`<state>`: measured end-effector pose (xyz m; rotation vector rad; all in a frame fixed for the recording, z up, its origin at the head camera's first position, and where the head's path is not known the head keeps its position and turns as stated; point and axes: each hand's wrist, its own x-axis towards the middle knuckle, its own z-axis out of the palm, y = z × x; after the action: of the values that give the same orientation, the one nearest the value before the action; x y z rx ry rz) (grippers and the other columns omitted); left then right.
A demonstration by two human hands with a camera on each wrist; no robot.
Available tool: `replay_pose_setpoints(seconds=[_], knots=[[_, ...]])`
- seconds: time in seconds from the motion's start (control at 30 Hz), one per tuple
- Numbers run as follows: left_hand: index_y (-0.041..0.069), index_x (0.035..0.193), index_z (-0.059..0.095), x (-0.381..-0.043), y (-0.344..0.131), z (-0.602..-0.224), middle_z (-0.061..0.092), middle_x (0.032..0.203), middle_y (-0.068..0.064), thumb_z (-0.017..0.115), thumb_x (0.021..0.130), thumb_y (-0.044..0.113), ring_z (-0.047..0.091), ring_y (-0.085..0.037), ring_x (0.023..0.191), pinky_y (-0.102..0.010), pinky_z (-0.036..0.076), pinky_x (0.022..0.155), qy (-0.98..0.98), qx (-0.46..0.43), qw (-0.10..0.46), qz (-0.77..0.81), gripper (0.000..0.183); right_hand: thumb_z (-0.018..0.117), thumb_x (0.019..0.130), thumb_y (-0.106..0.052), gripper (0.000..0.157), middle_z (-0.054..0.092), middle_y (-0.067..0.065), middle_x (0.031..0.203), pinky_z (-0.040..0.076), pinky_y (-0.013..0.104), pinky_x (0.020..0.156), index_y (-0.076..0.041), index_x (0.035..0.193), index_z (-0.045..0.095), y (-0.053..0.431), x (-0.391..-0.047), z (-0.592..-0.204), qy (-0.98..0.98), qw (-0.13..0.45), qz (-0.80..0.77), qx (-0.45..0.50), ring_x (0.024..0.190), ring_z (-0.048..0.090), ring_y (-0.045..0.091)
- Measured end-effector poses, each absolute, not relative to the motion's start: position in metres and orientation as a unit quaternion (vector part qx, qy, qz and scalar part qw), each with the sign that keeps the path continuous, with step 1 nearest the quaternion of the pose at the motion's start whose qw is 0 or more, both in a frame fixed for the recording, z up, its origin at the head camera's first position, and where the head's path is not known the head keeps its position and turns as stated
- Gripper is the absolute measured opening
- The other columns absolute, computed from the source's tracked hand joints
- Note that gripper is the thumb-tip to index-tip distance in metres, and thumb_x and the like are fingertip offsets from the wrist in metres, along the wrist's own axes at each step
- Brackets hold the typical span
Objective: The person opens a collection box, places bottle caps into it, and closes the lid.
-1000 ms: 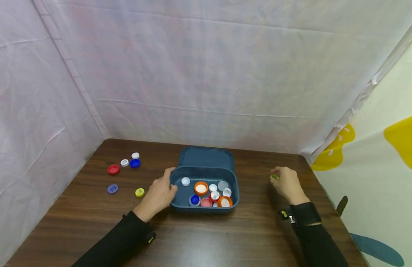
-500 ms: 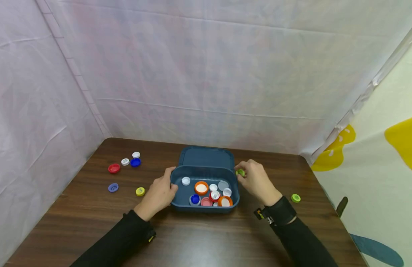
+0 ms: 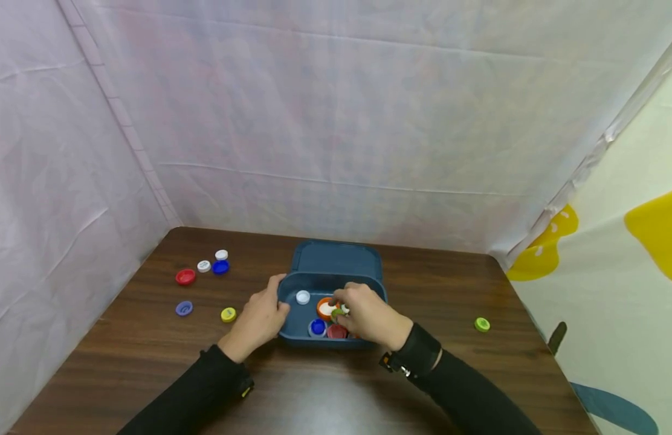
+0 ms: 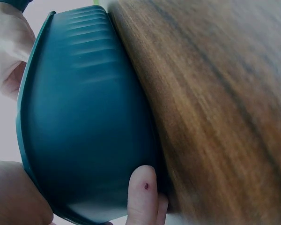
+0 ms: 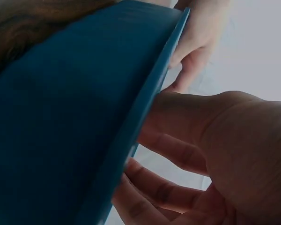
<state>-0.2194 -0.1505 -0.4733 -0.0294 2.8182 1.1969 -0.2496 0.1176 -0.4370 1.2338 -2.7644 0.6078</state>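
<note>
A dark blue plastic box (image 3: 299, 313) stands on the table with its lid (image 3: 336, 258) folded back. My left hand (image 3: 258, 315) grips the box's left end, thumb over the rim; in the left wrist view its fingers (image 4: 143, 192) lie on the outer wall. My right hand (image 3: 371, 315) reaches over the right side and pinches a green bottle cap (image 3: 336, 315) low inside the box. Around it lie an orange-rimmed cap (image 3: 324, 309), a white cap (image 3: 303, 296), a blue cap (image 3: 317, 327) and a pink cap (image 3: 336, 331). The right hand covers the other caps there. The right wrist view shows its fingers behind the box wall.
On the table's left lie a red cap (image 3: 185, 277), a blue cap (image 3: 220, 267), a purple cap (image 3: 184, 308), a yellow cap (image 3: 228, 315) and two white caps (image 3: 203, 266). A second green cap (image 3: 481, 324) lies at the right. White cloth walls stand behind and beside the table.
My right hand has carried the green cap leftward from the table's right side, past the box's right edge and into the box. The left hand has kept its grip in place.
</note>
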Motion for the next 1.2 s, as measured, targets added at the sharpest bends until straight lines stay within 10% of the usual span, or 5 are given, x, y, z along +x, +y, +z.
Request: replay_pose_setpoints(seconds=[1.2], knots=[[0.013, 0.179, 0.031, -0.221, -0.151, -0.475, 0.067, 0.097, -0.014, 0.059, 0.116, 0.014, 0.070, -0.020, 0.064, -0.031, 0.060, 0.057, 0.921, -0.003, 0.037, 0.389, 0.069, 0.090, 0.099, -0.004, 0.023, 0.078, 0.012, 0.106, 0.065, 0.035, 0.079, -0.006, 0.121, 0.086, 0.199, -0.254, -0.438, -0.924, 0.131, 0.257, 0.251, 0.091, 0.073, 0.017]])
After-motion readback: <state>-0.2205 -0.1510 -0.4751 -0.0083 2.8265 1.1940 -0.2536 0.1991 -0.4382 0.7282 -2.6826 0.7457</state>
